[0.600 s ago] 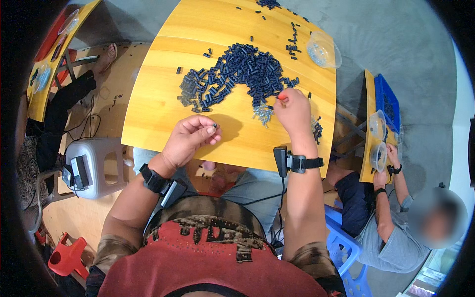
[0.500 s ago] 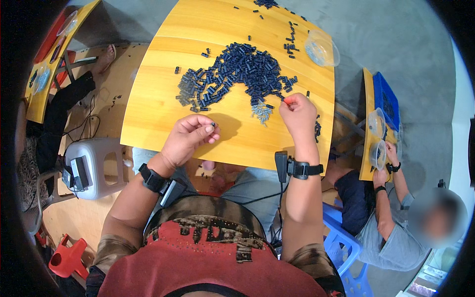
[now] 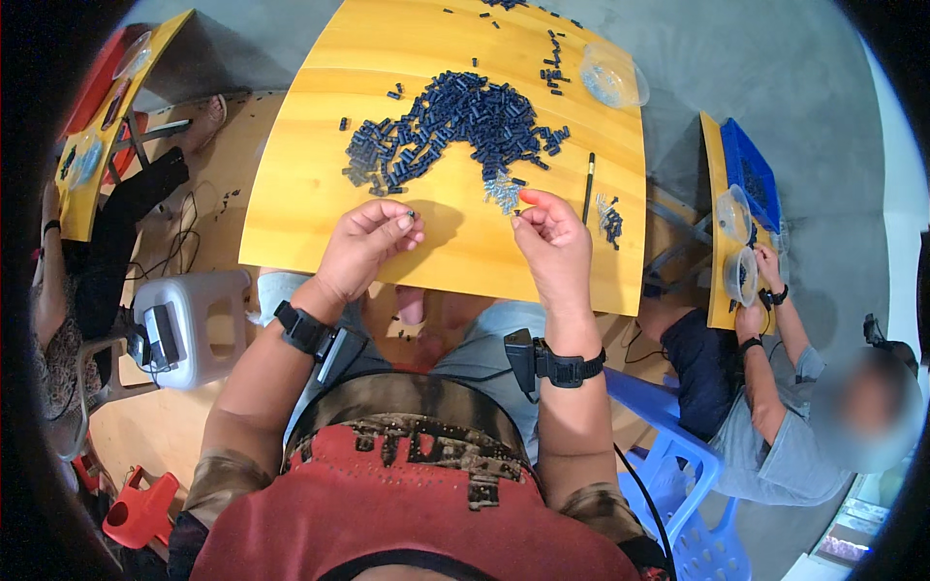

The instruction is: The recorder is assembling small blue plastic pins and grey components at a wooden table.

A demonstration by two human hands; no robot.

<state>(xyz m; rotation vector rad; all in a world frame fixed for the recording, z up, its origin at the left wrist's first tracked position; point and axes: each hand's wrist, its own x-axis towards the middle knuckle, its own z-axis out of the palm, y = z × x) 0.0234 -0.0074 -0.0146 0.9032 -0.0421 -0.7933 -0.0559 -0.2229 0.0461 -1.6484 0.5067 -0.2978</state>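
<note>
My left hand [image 3: 363, 247] is above the near part of the yellow table [image 3: 465, 257], thumb and forefinger pinching a small black piece [image 3: 411, 215]. To its right my right hand [image 3: 562, 247] is closed in a pinch at a small dark piece [image 3: 517, 213], too small to name. Just beyond those fingertips lies a little heap of small silver screw-like pieces [image 3: 501, 192]. Behind it spreads a large pile of short black cylindrical parts [image 3: 489, 116]. The hands are apart from each other.
A black rod [image 3: 589, 184] and a small group of black and silver pieces [image 3: 610, 228] lie to the right. A clear tub [image 3: 635, 92] stands at the far right corner. A co-worker [image 3: 775, 426] sits right, near a blue tray [image 3: 751, 165]. A white stool [image 3: 199, 329] is left.
My right hand has moved left and nearer from the pile's right edge, uncovering the black rod. The left hand keeps its pinch, nearly in place. The view has shifted slightly.
</note>
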